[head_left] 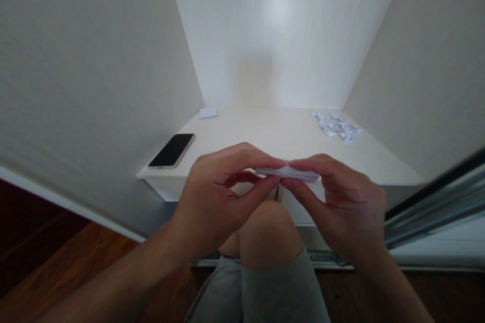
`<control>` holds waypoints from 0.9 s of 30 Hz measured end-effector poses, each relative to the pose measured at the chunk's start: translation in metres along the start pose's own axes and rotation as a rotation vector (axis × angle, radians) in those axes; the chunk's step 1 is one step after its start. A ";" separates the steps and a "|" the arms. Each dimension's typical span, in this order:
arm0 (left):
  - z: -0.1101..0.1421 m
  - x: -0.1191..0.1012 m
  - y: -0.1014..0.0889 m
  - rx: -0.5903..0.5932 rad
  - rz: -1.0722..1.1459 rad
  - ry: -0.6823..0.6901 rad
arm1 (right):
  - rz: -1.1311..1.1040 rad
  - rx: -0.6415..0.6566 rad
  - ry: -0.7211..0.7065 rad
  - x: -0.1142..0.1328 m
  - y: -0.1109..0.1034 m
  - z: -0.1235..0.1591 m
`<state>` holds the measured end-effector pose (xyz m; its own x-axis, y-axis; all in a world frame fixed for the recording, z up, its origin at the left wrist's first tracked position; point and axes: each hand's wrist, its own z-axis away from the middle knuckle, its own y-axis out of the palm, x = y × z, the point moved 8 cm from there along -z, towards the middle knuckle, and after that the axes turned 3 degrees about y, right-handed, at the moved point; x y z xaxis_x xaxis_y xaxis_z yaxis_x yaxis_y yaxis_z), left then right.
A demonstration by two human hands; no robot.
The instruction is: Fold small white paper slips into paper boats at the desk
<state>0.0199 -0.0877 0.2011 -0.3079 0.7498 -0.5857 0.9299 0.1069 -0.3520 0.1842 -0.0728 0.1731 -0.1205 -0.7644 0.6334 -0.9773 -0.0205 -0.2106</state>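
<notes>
A small folded strip of white paper (pixel 303 174) is held up in front of me, above my knee and near the front edge of the white desk (pixel 261 131). My left hand (pixel 223 186) pinches it near its middle between thumb and fingers. Just beside that grip, my right hand (pixel 341 192) pinches the same paper, with the fingertips of both hands almost touching. Layers show along the paper's near edge, and its right end sticks out between my right thumb and forefinger. My fingertips cover part of its middle.
A black-screened phone (pixel 172 151) lies at the desk's left front corner. Behind it, near the back left, is a small stack of white paper (pixel 208 113). Several folded white paper pieces (pixel 337 126) lie at the back right. Panels (pixel 428 70) enclose both sides.
</notes>
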 end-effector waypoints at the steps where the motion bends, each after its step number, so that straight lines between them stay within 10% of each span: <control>1: 0.000 -0.001 0.000 -0.007 0.004 0.007 | -0.008 -0.004 -0.003 0.000 0.000 0.000; 27: 0.000 -0.012 0.000 -0.052 0.080 0.113 | -0.119 -0.035 -0.002 0.017 -0.004 -0.001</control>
<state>0.0237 -0.0966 0.2080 -0.2104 0.8259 -0.5232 0.9606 0.0751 -0.2677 0.1858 -0.0855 0.1856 -0.0028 -0.7592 0.6508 -0.9902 -0.0886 -0.1076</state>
